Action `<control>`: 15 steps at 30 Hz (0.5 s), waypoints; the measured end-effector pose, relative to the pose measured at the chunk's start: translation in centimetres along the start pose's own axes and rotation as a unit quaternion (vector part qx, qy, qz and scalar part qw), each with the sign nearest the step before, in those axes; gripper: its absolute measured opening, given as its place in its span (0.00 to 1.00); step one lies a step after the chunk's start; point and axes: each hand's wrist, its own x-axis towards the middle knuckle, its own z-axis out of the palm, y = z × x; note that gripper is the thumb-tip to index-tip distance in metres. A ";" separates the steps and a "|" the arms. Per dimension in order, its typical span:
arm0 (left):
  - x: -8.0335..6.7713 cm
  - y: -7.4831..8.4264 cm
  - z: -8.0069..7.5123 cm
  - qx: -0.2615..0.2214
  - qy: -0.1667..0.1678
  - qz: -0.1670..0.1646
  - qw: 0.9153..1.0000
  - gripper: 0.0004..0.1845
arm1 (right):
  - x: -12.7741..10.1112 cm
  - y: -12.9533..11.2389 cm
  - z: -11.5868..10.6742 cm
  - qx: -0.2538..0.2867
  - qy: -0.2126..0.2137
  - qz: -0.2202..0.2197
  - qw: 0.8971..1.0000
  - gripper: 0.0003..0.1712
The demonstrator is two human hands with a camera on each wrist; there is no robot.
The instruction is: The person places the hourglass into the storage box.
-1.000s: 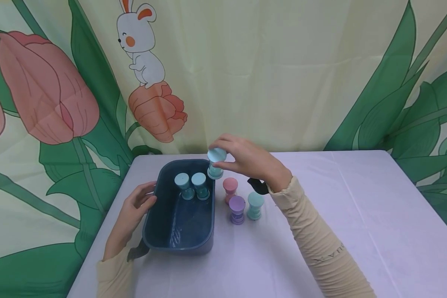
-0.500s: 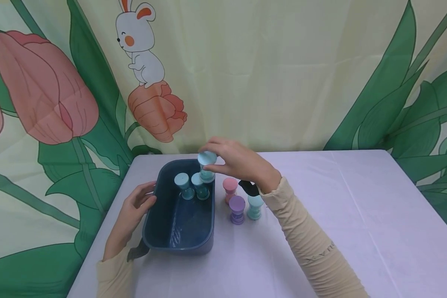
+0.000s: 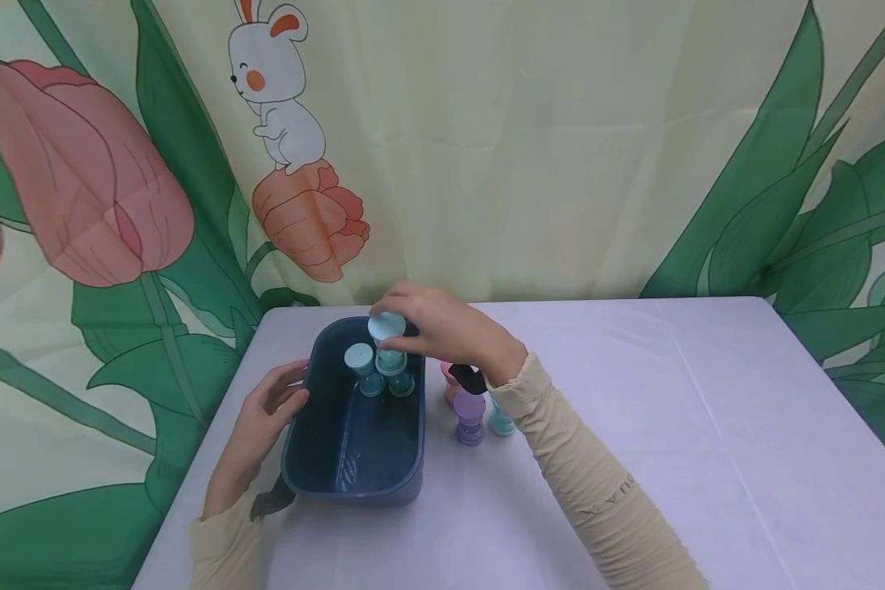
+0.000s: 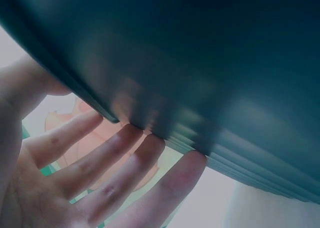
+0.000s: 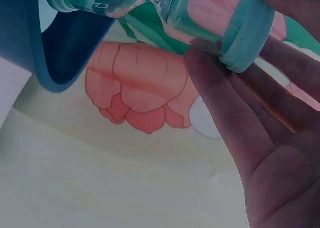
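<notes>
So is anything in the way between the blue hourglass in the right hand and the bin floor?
Possibly: the held hourglass hangs inside the bin, seemingly right above the two hourglasses standing at its far end. The floor nearer the camera looks free.

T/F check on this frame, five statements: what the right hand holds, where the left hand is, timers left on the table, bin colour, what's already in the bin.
1. The right hand holds a light-blue sand timer over the bin. True.
2. The left hand grips the purple timer. False: its straight fingers rest against the bin's outer wall; the purple timer stands untouched on the table.
3. The bin is red. False: it is dark blue.
4. Timers already stand inside the bin. True: one is clear at the far end, with another partly hidden behind the held one.
5. No timers stand on the table. False: purple, pink and teal ones stand right of the bin.
</notes>
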 end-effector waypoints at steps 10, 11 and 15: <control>-0.1 0.1 0.0 0.005 0.001 -0.002 1.000 0.28 | 1.6 -0.5 1.8 0.015 -0.045 0.018 0.999 0.22; -0.1 0.1 0.0 0.003 0.000 -0.001 1.000 0.28 | 1.8 -0.6 2.0 0.017 -0.050 0.020 0.998 0.23; -0.1 0.1 0.1 -0.001 -0.002 0.001 1.000 0.28 | 2.2 -0.7 2.7 0.013 -0.063 0.026 0.998 0.24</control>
